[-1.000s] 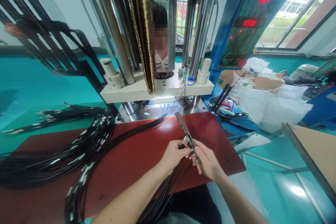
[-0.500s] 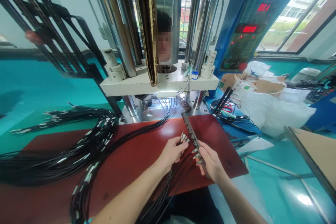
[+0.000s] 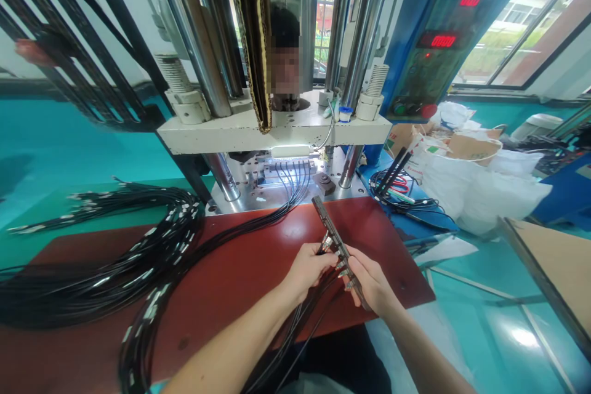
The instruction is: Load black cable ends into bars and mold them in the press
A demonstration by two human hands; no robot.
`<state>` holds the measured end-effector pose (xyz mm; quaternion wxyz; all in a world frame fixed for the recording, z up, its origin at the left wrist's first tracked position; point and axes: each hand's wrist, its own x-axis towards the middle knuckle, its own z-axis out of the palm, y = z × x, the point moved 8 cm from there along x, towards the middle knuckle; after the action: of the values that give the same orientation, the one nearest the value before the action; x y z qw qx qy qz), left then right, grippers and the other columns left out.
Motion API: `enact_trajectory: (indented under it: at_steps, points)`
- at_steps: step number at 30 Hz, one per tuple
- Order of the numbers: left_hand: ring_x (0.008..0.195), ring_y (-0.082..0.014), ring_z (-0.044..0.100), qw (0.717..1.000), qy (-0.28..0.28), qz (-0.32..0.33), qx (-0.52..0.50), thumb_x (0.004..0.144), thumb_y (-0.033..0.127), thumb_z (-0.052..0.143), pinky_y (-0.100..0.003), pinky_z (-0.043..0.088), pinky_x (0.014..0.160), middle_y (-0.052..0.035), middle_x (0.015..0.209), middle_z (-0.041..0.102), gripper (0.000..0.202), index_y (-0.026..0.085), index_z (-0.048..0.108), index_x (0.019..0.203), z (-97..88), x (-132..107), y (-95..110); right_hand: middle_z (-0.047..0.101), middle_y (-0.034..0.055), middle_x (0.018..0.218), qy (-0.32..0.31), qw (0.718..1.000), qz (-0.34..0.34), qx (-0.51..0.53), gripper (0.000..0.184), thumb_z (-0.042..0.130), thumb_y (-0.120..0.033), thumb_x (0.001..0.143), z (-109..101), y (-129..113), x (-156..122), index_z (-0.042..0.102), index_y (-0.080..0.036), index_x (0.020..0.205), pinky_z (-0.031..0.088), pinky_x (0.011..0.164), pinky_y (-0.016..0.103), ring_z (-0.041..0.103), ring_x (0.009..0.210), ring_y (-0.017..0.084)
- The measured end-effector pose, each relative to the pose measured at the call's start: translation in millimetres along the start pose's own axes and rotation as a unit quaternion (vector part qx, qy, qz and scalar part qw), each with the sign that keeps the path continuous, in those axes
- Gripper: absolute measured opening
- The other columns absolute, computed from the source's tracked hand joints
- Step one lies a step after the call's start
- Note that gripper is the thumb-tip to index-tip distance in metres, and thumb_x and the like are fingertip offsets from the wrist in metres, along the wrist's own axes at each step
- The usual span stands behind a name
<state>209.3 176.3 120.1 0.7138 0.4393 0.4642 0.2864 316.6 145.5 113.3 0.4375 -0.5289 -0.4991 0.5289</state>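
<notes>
My right hand (image 3: 369,280) is closed around the lower part of a dark slotted metal bar (image 3: 331,226), which slants up and away to the left. Several cable ends with metal connectors (image 3: 342,269) sit along the bar's left side near my fingers. Pinched in my left hand (image 3: 308,269) are black cables with metal-tipped ends (image 3: 327,242), held right against the bar's left edge. Their black lengths (image 3: 290,332) trail down below my hands toward my lap. Fingers hide part of the connectors, so how they sit in the bar is unclear.
Ahead stands a press with a white plate (image 3: 286,135); black cables (image 3: 244,231) run from its lit mold (image 3: 289,171). A large bundle of black cables (image 3: 152,258) lies on the left of the red-brown board (image 3: 249,295). A blue control box (image 3: 443,68) and white sacks (image 3: 480,184) are at right.
My left hand has moved right, bringing the cable ends from beside the bar up against it. The view has shifted slightly, and the red display digits differ.
</notes>
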Motion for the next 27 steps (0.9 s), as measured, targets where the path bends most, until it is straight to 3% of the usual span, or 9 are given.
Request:
enact_trajectory:
  at_steps: [5, 8, 12, 15, 18, 21, 27]
  points:
    - [0.033, -0.0022, 0.019, 0.999, 0.015, 0.041, 0.003, 0.062, 0.030, 0.058, -0.019, 0.013, 0.036, 0.0100, 0.038, 0.029, 0.022, 0.016, 0.042, 0.053, -3.6, 3.1, 0.7, 0.051, -0.0044, 0.055, -0.011, 0.999, -0.009, -0.040, 0.044, 0.037, -0.042, 0.086, 1.6, 1.6, 1.7, 0.044, -0.017, 0.122, 0.030, 0.029, 0.015, 0.043, 0.031, 0.004]
    - [0.038, -0.0034, 0.027, 0.994, 0.014, 0.098, 0.045, 0.067, 0.034, 0.056, -0.019, 0.019, 0.040, 0.0069, 0.044, 0.038, 0.025, 0.015, 0.045, 0.055, -8.3, 5.0, 3.5, 0.052, -0.0036, 0.056, -0.006, 0.999, -0.004, -0.039, 0.044, 0.038, -0.043, 0.086, 1.8, 3.2, 2.2, 0.045, -0.017, 0.121, 0.032, 0.029, 0.015, 0.044, 0.032, 0.005]
    - [0.042, -0.0048, 0.033, 0.980, 0.089, 0.163, 0.069, 0.074, 0.036, 0.049, -0.018, 0.024, 0.042, 0.0057, 0.050, 0.043, 0.024, 0.016, 0.045, 0.062, -28.6, 5.5, 8.9, 0.053, -0.0032, 0.055, 0.007, 1.000, 0.005, 0.003, 0.047, 0.039, -0.044, 0.085, 0.3, 4.4, 1.8, 0.044, -0.015, 0.120, 0.031, 0.027, 0.014, 0.043, 0.030, 0.005]
    - [0.035, -0.0045, 0.026, 0.983, 0.125, 0.129, 0.032, 0.075, 0.037, 0.047, -0.017, 0.018, 0.036, 0.0090, 0.042, 0.037, 0.020, 0.019, 0.040, 0.068, -38.0, 7.2, 2.9, 0.052, -0.0040, 0.055, 0.012, 0.999, 0.021, 0.021, 0.051, 0.041, -0.044, 0.084, -1.0, 5.7, 1.6, 0.037, -0.017, 0.126, 0.032, 0.026, 0.014, 0.043, 0.029, 0.005]
    - [0.031, -0.0042, 0.020, 0.993, 0.078, 0.093, 0.006, 0.073, 0.036, 0.049, -0.017, 0.014, 0.033, 0.0108, 0.037, 0.034, 0.018, 0.020, 0.039, 0.073, -29.4, 8.4, -0.5, 0.053, -0.0040, 0.056, 0.003, 0.999, 0.033, 0.024, 0.055, 0.042, -0.045, 0.083, -0.7, 5.2, 1.5, 0.032, -0.018, 0.130, 0.034, 0.026, 0.015, 0.044, 0.030, 0.006]
    - [0.031, -0.0028, 0.019, 0.997, 0.035, 0.070, -0.009, 0.070, 0.037, 0.054, -0.016, 0.012, 0.033, 0.0104, 0.035, 0.033, 0.023, 0.019, 0.040, 0.065, -20.8, 7.0, -0.1, 0.051, -0.0043, 0.054, -0.016, 0.999, 0.029, 0.018, 0.055, 0.042, -0.046, 0.083, 0.9, 2.7, 1.3, 0.036, -0.016, 0.128, 0.034, 0.026, 0.014, 0.043, 0.030, 0.005]
    - [0.031, -0.0014, 0.016, 0.998, 0.031, 0.047, -0.040, 0.066, 0.036, 0.058, -0.016, 0.009, 0.034, 0.0103, 0.035, 0.030, 0.027, 0.017, 0.040, 0.059, -20.3, 6.0, -0.2, 0.051, -0.0044, 0.055, -0.034, 0.999, 0.018, -0.019, 0.053, 0.040, -0.043, 0.084, 2.8, 3.0, 1.7, 0.037, -0.017, 0.130, 0.035, 0.028, 0.016, 0.042, 0.031, 0.005]
